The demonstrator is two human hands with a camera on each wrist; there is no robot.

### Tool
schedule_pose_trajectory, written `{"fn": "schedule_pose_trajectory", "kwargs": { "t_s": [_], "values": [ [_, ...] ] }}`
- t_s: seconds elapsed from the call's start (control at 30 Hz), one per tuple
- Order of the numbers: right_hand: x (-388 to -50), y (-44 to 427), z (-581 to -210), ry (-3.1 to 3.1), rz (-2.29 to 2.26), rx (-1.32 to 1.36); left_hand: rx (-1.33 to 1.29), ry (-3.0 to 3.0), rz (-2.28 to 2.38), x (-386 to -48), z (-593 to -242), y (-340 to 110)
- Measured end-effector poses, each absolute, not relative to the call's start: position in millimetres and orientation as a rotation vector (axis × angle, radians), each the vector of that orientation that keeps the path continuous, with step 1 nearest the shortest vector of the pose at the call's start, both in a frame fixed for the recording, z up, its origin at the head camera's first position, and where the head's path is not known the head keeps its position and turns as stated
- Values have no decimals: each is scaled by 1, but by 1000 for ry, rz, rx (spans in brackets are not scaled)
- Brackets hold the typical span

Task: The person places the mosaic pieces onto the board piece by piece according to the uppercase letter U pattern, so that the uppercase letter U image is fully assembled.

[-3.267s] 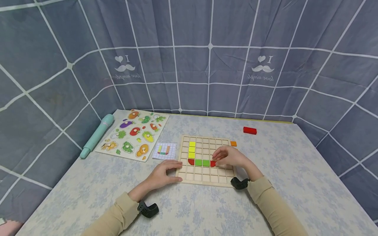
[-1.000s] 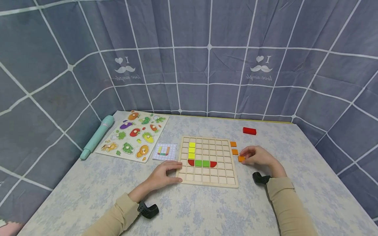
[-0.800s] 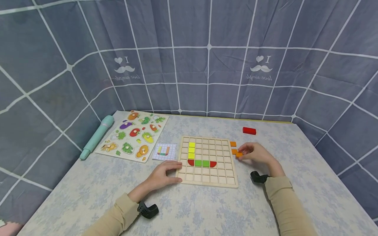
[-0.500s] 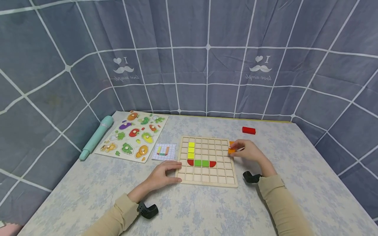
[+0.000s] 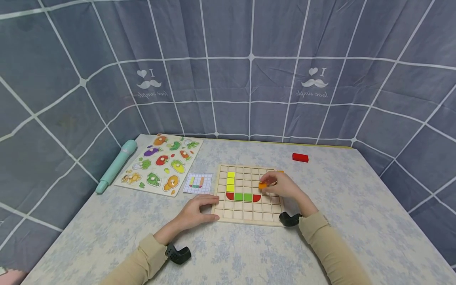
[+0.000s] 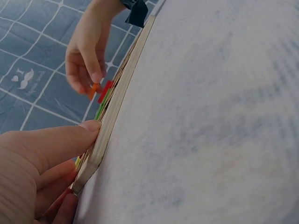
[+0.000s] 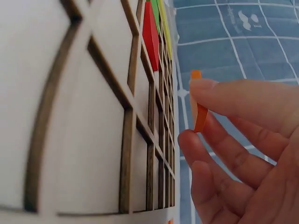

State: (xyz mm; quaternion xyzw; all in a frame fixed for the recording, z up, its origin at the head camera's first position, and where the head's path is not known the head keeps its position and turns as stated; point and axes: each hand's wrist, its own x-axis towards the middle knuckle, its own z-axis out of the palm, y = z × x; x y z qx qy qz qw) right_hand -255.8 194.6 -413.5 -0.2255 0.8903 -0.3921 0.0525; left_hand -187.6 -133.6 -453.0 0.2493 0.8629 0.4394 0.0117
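A wooden grid board (image 5: 246, 215) lies flat on the table, with a column of yellow square tiles (image 5: 230, 181) and a row of green tiles (image 5: 244, 196) between two red round-cornered tiles. At the board's left rim rests my left hand (image 5: 194, 209), thumb and fingertips touching the edge; the left wrist view shows the thumb on the rim. My right hand (image 5: 283, 186) pinches an orange square tile (image 7: 201, 119) between thumb and fingers, above the right half of the board. A sliver of another orange tile (image 5: 280, 171) shows behind the right hand, which hides the spot beside it.
Left of the board lies a small pattern card (image 5: 198, 183). Farther left are a vegetable puzzle board (image 5: 167, 170) and a turquoise tube-like object (image 5: 116, 166). A red block (image 5: 300, 157) lies at the back right. Curtains border the table.
The right hand has left the red tile on the board, picked up an orange tile right of the board and carried it left over the grid. The left hand has stayed at the rim.
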Motion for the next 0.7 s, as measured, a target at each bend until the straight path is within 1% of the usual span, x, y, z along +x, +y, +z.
{"fn": "schedule_pose_trajectory", "kwargs": {
  "t_s": [0.37,0.63,0.7],
  "values": [
    [-255,182,-420,2662,-1113,-743,781,2704,1359,-188,-453,-134],
    [-254,176,-426,2693,-1096,-676,778,2707,1362,-188,-455,-134],
    [-254,176,-427,2696,-1101,-693,774,2707,1364,-188,-455,-134]
  ]
}}
